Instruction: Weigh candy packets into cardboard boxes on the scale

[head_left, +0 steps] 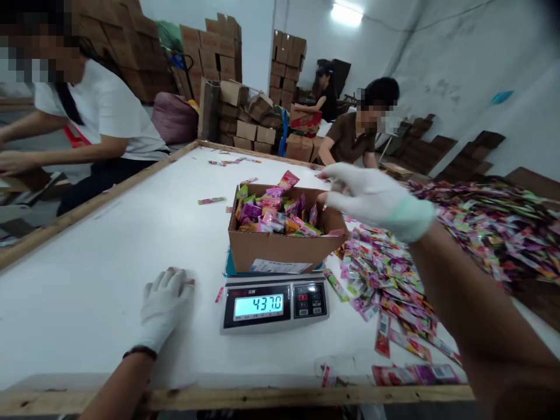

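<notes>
An open cardboard box [280, 248] filled with colourful small packets stands on a digital scale [275, 304] whose display reads 437.0. My right hand [371, 195], in a white glove, hovers over the box's right rim with its fingers spread and nothing visible in it. My left hand [164, 306], also gloved, rests flat on the white table [109, 245] left of the scale, holding nothing.
A big heap of colourful packets [437, 251] covers the table's right side. Loose packets [212, 200] lie beyond the box. A wooden rim [245, 398] edges the table. Three other people sit around it; stacked cartons [286, 64] stand behind.
</notes>
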Demonstrator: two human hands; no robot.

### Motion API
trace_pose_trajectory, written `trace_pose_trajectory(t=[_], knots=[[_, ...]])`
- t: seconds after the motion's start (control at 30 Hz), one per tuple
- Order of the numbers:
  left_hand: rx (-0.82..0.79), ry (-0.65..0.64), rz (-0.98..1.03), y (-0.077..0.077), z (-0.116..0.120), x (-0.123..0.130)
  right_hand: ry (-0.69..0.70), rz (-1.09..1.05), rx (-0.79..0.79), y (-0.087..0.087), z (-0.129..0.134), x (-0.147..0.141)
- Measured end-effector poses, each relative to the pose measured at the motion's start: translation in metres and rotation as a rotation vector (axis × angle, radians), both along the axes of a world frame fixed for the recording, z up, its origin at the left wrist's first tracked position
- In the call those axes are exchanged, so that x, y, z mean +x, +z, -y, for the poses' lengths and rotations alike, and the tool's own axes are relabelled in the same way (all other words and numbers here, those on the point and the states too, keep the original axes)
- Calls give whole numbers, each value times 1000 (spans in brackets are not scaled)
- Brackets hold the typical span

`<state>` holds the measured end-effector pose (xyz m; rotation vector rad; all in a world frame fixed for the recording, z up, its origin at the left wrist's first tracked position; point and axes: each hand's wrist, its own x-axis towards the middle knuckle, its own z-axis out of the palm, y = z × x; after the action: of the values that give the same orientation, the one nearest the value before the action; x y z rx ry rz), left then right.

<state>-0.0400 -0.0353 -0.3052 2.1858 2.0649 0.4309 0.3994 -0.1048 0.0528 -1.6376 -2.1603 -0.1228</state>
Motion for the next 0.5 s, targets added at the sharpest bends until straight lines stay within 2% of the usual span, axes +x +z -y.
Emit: trace_pose_trajectory(t=[0.1,0.23,0.37,0.5], knots=[[-18,10,-6,-1,0,-2,-74,157,-130,-14,-37,-35],[-32,2,-1,-2,0,-4,-78,172,-156,-16,-55,-34],[-9,-13,13,0,1,-2,8,-26,-44,1,-39,-15],[13,-25,37,3,2,1,-89,-213,217,31,2,27]])
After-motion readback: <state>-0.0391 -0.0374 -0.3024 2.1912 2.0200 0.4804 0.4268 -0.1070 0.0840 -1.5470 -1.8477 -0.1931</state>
